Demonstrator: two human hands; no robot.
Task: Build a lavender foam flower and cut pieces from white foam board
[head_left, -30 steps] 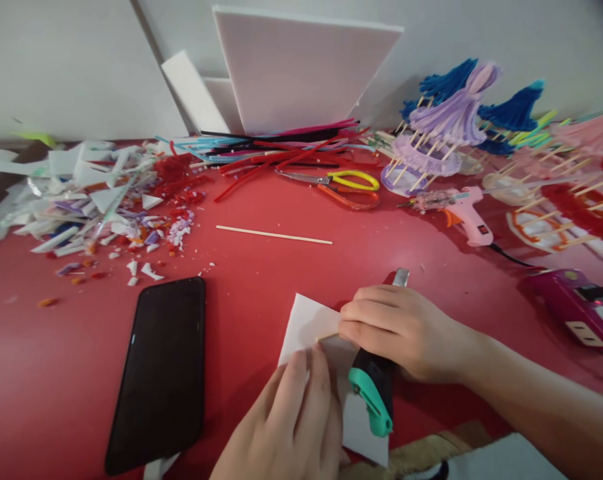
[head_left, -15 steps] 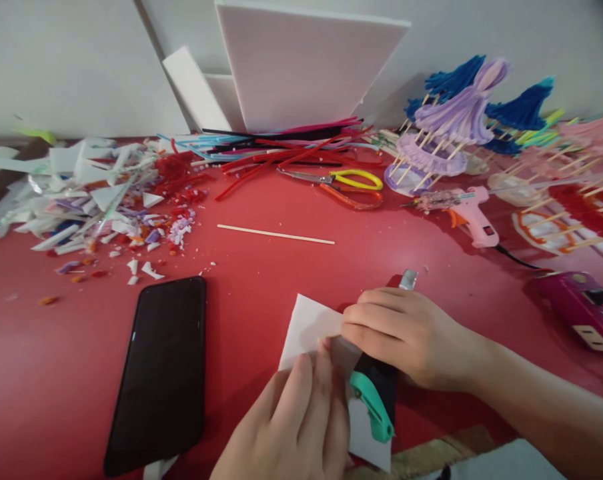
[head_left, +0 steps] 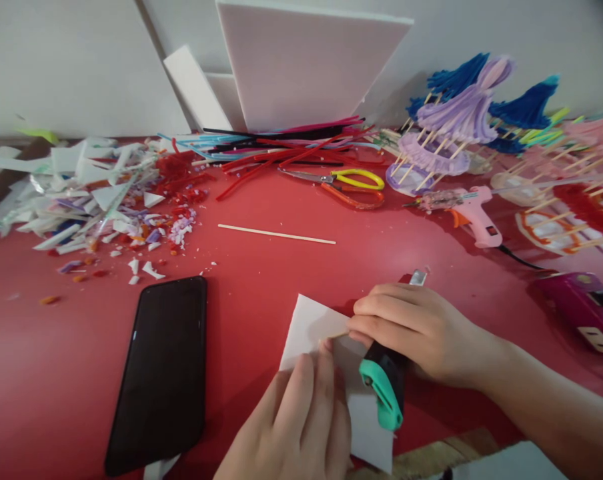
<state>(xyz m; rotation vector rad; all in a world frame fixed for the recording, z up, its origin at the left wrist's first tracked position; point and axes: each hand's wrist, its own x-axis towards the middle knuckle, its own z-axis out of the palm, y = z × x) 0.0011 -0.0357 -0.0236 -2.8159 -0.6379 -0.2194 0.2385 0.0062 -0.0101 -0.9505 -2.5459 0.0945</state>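
A white foam board piece [head_left: 306, 327] lies on the red table. My left hand [head_left: 296, 420] rests over it, its closed fingertips pressing on a short length of thin wooden stick [head_left: 337, 335]. My right hand [head_left: 421, 330] is wrapped round a black utility knife [head_left: 389, 373] with a green end. The knife's metal tip shows past the knuckles on the far side. The right fingertips touch the other end of the stick; their exact grip is partly hidden.
A loose wooden stick [head_left: 276, 234] lies ahead. Left are a black phone [head_left: 159, 373] and foam scraps [head_left: 96, 193]. Scissors [head_left: 341, 183] and pipe cleaners [head_left: 281, 150] lie farther back. A pink glue gun [head_left: 474, 210], a purple power strip [head_left: 576, 310] and pipe-cleaner models [head_left: 451, 120] stand right.
My right hand has shifted slightly right with the utility knife, whose green end has turned and moved right. More of the wooden stick shows between my hands. My left hand is nearly still.
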